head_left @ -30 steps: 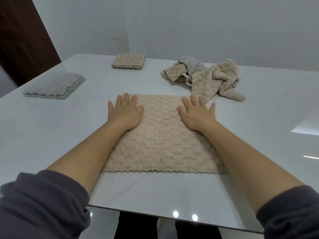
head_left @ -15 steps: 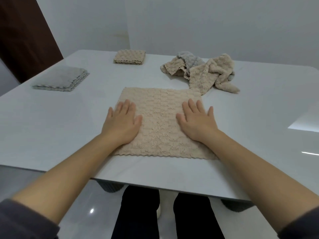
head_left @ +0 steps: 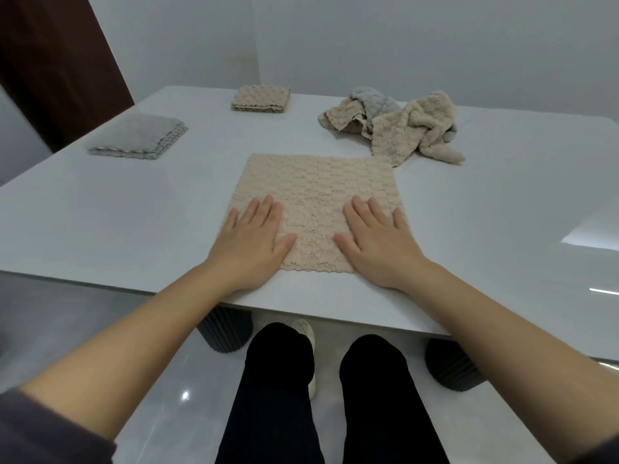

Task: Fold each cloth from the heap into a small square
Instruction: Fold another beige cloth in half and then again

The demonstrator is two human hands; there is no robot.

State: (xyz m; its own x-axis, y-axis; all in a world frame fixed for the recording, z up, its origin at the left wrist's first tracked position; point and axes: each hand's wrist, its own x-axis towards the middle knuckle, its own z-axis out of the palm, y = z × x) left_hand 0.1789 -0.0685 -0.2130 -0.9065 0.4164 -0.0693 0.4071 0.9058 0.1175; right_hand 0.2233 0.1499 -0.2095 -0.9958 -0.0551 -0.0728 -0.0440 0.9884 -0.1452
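Smoothing one cloth flat, ahead of its first fold.

The beige cloth [head_left: 318,195] lies spread on the bench [head_left: 134,212] near its front edge. The left hand [head_left: 249,241] and right hand [head_left: 375,242] press flat on its near corners, fingers straight, gripping nothing. Next, I judge, both near corners need pinching and carrying over to the far edge, which touches the heap [head_left: 402,125].

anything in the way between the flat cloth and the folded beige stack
Nothing visible. Only bare table lies between the cloth and the beige stack; the heap sits off right, the grey stack off left.
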